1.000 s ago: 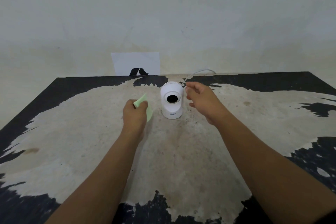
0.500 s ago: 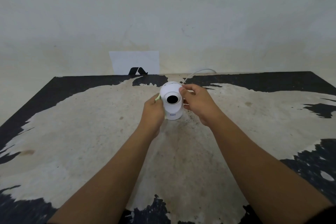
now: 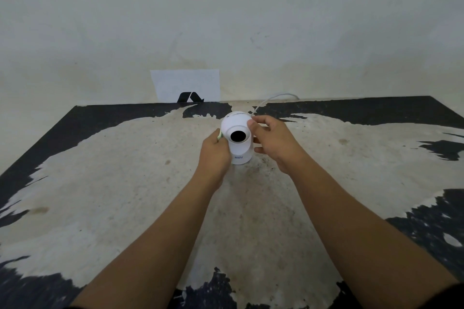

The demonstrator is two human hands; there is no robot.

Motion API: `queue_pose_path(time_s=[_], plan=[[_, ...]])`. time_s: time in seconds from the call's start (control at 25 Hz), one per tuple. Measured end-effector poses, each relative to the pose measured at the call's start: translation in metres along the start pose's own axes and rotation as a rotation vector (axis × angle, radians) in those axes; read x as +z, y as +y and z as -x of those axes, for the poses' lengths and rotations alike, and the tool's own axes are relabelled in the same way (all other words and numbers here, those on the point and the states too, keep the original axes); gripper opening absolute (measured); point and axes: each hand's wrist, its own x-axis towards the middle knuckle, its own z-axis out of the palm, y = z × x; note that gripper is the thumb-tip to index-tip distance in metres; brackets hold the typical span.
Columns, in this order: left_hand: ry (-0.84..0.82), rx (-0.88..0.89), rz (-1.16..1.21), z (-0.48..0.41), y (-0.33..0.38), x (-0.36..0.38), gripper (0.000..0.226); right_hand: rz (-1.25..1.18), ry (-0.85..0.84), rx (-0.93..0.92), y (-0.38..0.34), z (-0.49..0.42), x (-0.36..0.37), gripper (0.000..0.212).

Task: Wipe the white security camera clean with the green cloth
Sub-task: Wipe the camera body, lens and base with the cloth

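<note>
The white security camera (image 3: 238, 133) stands upright on the worn table (image 3: 125, 183), its black lens facing me. My left hand (image 3: 216, 155) presses against its left side, closed on the green cloth (image 3: 220, 135); only a thin strip of cloth shows between hand and camera. My right hand (image 3: 273, 143) grips the camera's round head from the right, thumb on the upper right edge and fingers around the side.
A white cable (image 3: 271, 99) runs from behind the camera toward the wall. A white sheet with a black mark (image 3: 185, 85) leans against the wall at the table's far edge.
My left hand brought the green cloth from the left up against the camera's side. My right hand closed in and took hold of the camera's head.
</note>
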Motion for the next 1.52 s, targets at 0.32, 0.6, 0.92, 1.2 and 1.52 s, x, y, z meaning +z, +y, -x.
queue_pose_path(time_s=[0.32, 0.6, 0.92, 1.2, 1.52], plan=[[0.011, 0.094, -0.078, 0.005, -0.005, 0.002, 0.032, -0.020, 0.002, 0.005, 0.002, 0.006, -0.001, 0.034], [0.066, 0.154, -0.038, 0.014, -0.003, 0.000, 0.051, -0.024, 0.013, -0.005, 0.003, 0.004, 0.002, 0.036], [0.014, 0.054, -0.206, 0.020, -0.020, 0.007, 0.045, -0.009, 0.026, -0.012, 0.002, 0.004, 0.004, 0.030], [-0.077, 0.032, -0.125, 0.063, -0.007, 0.003, 0.042, 0.029, 0.039, -0.031, 0.006, 0.009, 0.006, 0.033], [-0.191, 0.030, -0.063, 0.061, 0.004, -0.028, 0.031, -0.109, -0.221, -0.160, 0.007, 0.058, -0.014, 0.029]])
